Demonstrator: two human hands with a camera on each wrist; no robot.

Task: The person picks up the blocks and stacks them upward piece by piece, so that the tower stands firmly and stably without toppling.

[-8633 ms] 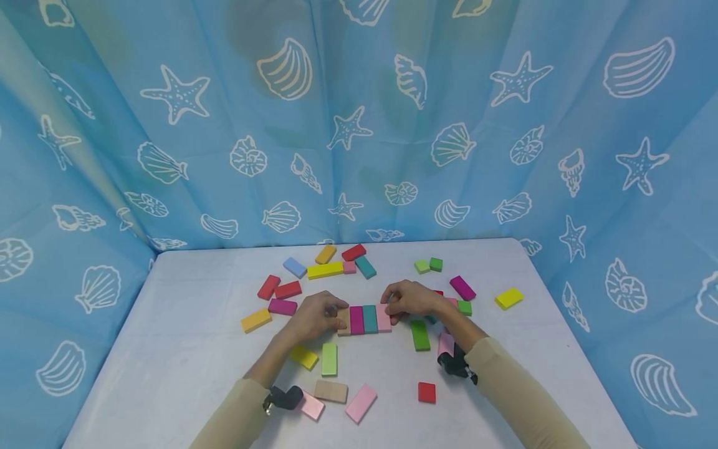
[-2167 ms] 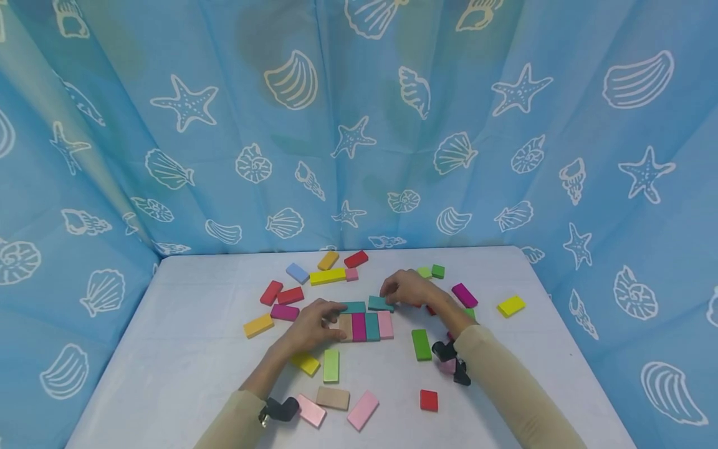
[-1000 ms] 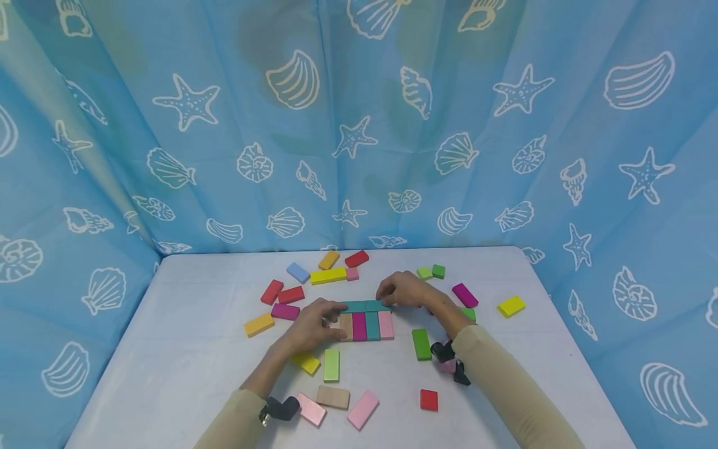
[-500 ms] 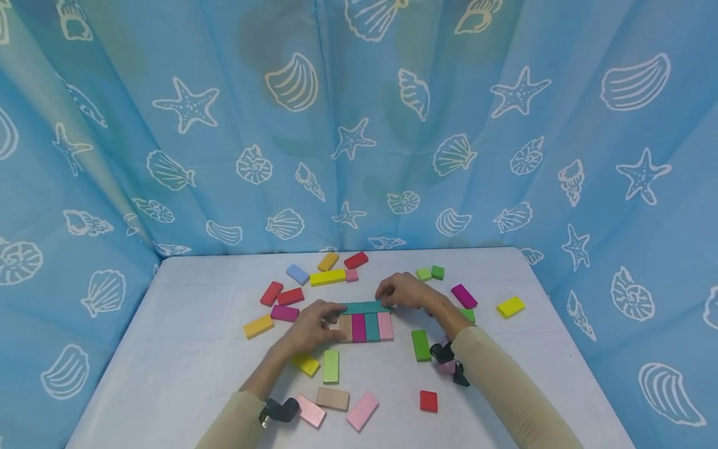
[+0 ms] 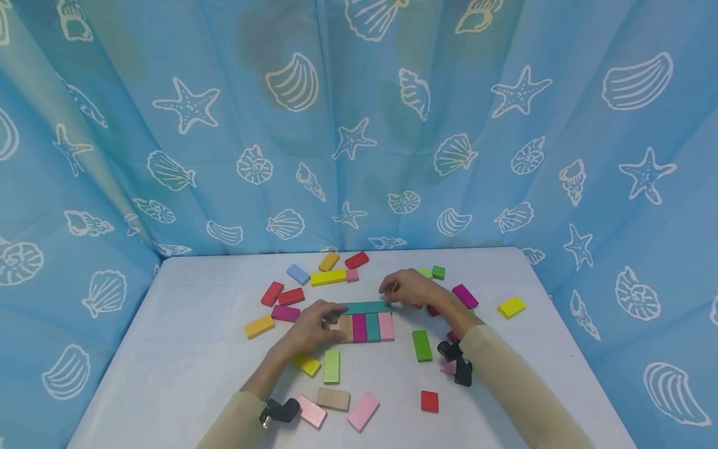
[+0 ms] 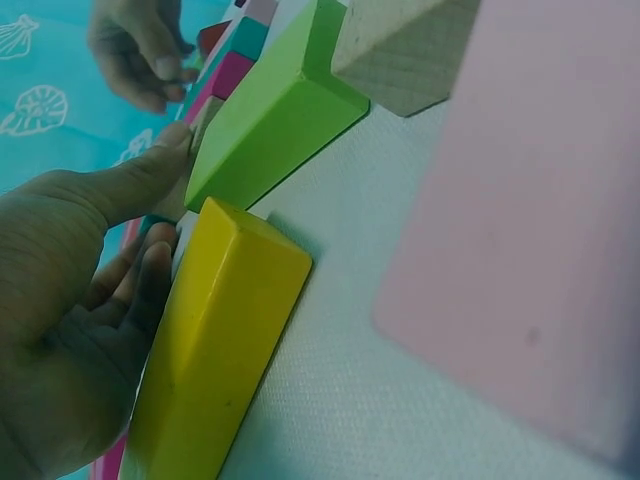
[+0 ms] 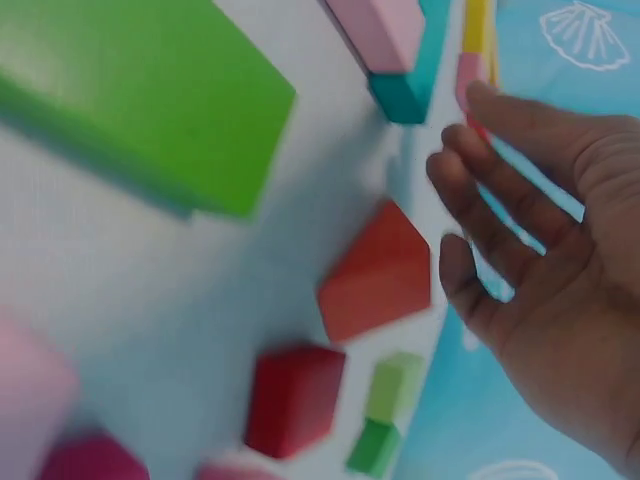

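Note:
In the head view, a row of upright-laid blocks holds a natural wood block (image 5: 346, 328), a magenta block (image 5: 359, 327), a teal block (image 5: 373, 327) and a pink block (image 5: 386, 327). Along its far side lie two teal blocks end to end, the left one (image 5: 358, 307) and the right one (image 5: 378, 307). My left hand (image 5: 311, 327) rests at the row's left end, thumb against the wood block and index finger at the left teal block. Just off the right teal block's end hovers my right hand (image 5: 409, 288), its fingers loose and holding nothing in the right wrist view.
Loose blocks surround the row: yellow (image 5: 328, 277), red (image 5: 291, 296) and magenta (image 5: 286, 313) at far left, green (image 5: 422, 345) at right. Nearer lie light green (image 5: 331, 366), wood (image 5: 333, 399) and pink (image 5: 363, 411) blocks. A patterned curtain (image 5: 359, 156) stands behind the table.
Two teal blocks have come to lie along the row's far side. My right hand slid the right one leftward against the other, then let go and drew slightly right. The left hand stayed.

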